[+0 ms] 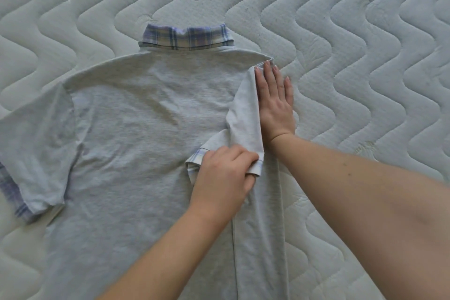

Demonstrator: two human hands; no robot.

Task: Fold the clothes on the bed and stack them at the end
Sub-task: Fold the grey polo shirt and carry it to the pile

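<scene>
The shirt (136, 114) under my hands is a soft heathered grey knit, matt, with shallow creases across its back. Its collar (186, 36) is a thinner woven cloth in a blue, lilac and cream plaid, and the same plaid trims the cuff (14, 198) of the spread sleeve and the cuff I pinch with my left hand (222, 178). My right hand (275, 102) lies flat at the folded edge. The mattress (353, 31) is pale quilted fabric, matt, stitched in wavy padded channels, faintly pilled.
</scene>
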